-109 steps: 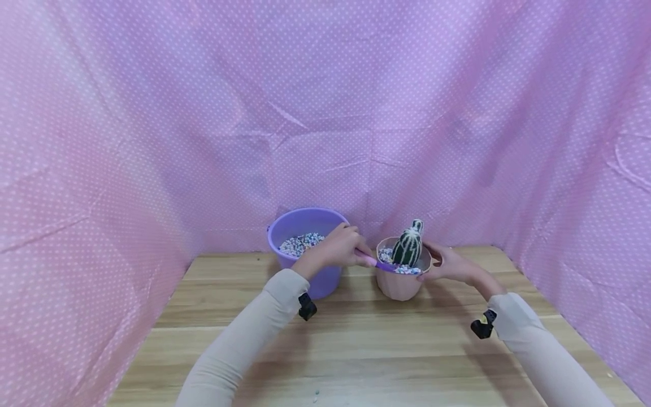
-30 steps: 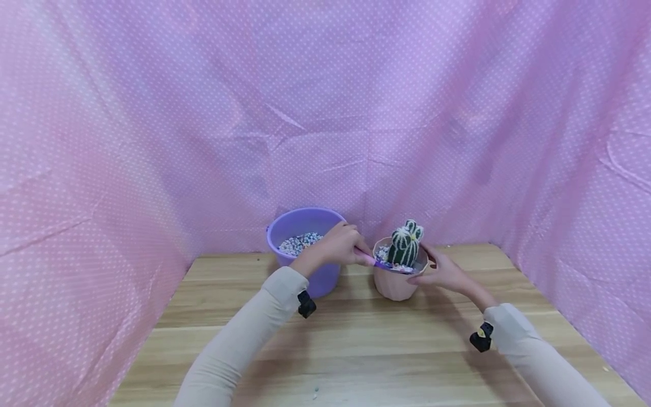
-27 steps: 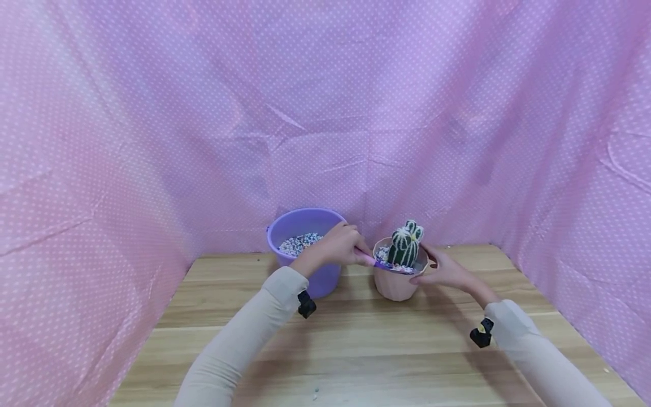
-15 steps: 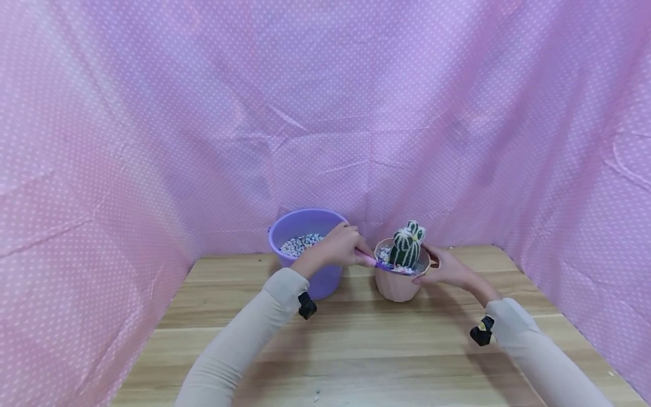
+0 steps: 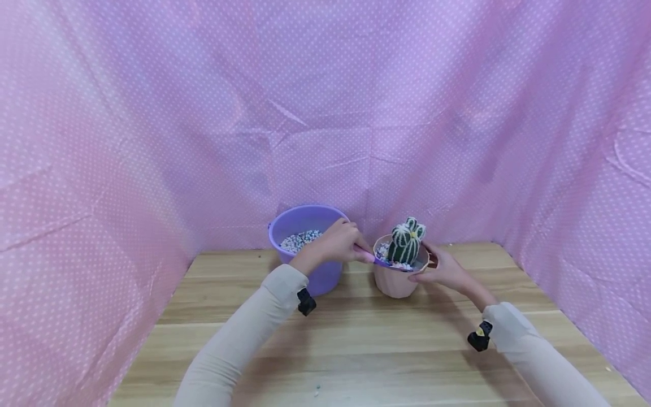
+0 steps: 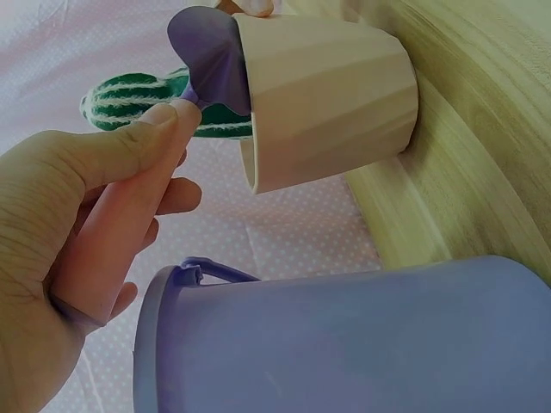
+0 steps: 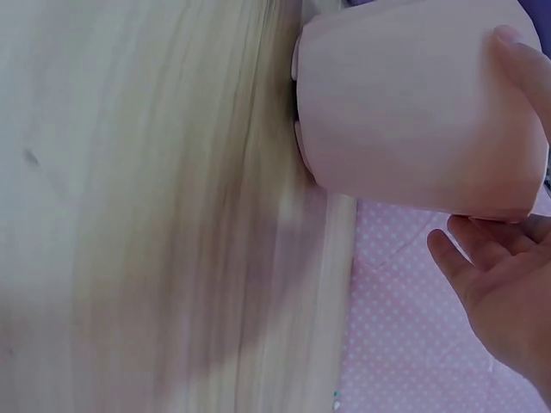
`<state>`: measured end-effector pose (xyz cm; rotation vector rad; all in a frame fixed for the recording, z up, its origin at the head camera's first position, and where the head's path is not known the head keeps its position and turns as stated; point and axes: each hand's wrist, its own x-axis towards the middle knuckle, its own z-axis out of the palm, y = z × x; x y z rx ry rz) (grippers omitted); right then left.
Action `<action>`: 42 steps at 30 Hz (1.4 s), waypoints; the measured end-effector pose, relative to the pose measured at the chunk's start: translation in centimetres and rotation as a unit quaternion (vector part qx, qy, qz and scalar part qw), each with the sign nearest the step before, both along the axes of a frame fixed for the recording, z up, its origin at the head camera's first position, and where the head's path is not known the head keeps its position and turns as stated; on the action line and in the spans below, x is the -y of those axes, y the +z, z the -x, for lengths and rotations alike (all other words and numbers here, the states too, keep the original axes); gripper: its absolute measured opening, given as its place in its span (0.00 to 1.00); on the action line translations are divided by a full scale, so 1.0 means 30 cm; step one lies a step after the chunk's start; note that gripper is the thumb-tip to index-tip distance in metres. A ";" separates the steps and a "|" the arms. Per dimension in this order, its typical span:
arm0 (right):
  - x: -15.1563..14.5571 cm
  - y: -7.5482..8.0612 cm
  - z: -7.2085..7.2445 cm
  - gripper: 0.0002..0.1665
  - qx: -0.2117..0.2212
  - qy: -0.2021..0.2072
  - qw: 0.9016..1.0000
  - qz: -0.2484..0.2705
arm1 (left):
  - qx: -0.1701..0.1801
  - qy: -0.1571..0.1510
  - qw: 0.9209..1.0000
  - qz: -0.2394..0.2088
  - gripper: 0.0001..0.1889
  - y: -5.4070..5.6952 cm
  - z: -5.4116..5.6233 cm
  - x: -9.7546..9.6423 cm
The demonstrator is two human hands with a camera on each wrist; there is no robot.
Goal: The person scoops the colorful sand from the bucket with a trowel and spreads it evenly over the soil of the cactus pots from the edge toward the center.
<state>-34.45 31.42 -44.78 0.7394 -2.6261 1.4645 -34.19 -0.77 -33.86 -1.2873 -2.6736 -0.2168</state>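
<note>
My left hand grips the pink handle of a small trowel, thumb along its top. The trowel's purple blade lies across the near rim of a pale pink flowerpot, tilted on edge in the left wrist view. A green cactus with white fuzzy ribs stands in the pot, among small multicoloured pebbles. My right hand holds the pot at its right side, thumb on the near wall and fingers at the far rim. In the right wrist view the pot's base meets the table.
A purple bucket partly filled with similar pebbles stands left of the pot, under my left forearm. A few stray bits lie near the wooden table's front. Pink dotted cloth hangs close behind and at both sides.
The trowel blade, earlier bearing pebbles at the rim, has tipped and shows fewer. The cactus has turned to show its yellow spot, and the pot and right hand have shifted slightly left.
</note>
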 end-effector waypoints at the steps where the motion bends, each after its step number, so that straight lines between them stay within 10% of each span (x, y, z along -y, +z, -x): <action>1: 0.000 -0.002 -0.002 0.62 0.005 -0.003 1.000 0.003 | 0.000 -0.002 1.000 -0.001 0.10 0.001 0.000 -0.001; 42: 0.006 0.009 -0.010 0.62 0.022 0.017 0.999 0.018 | 0.022 -0.034 0.999 -0.029 0.11 -0.001 0.014 -0.009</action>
